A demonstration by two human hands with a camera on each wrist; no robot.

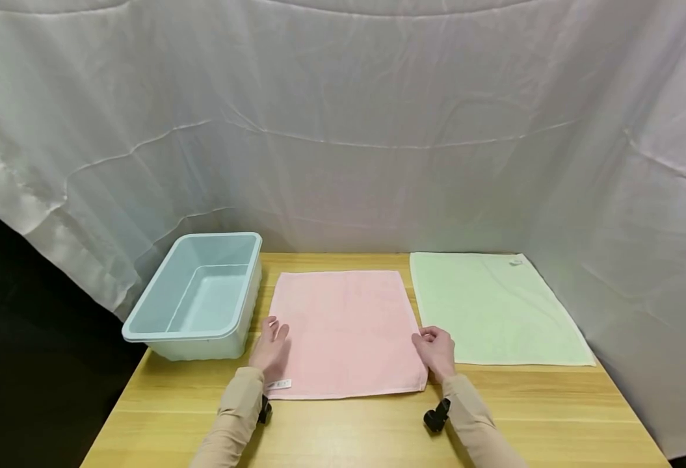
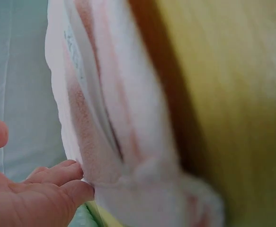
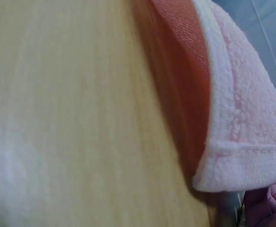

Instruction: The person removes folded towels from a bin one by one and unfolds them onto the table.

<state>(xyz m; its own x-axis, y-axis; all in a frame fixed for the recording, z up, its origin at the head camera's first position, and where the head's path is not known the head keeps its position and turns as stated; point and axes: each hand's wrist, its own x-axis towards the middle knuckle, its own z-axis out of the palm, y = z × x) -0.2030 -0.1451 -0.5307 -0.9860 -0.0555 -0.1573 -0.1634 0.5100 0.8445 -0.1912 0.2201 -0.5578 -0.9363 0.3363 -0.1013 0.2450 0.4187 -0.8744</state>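
A pink towel (image 1: 345, 331) lies spread on the wooden table, with a white label (image 1: 279, 384) at its near left corner. At its left edge is my left hand (image 1: 268, 348), thumb raised apart from the fingers. Those extended fingers (image 2: 57, 175) reach the towel's border in the left wrist view. On the opposite side, my right hand (image 1: 436, 351) pinches the right edge, its thumb over the cloth and its fingers bent. The right wrist view shows the near right corner (image 3: 249, 165) lifted off the wood; most of that hand is out of frame there.
To the left stands a pale blue plastic tub (image 1: 243, 325) with nothing visible inside. A light green towel (image 1: 495, 309) lies flat at the right, close beside the pink one. Grey curtain (image 1: 366, 130) hangs behind the wooden table (image 1: 343, 435).
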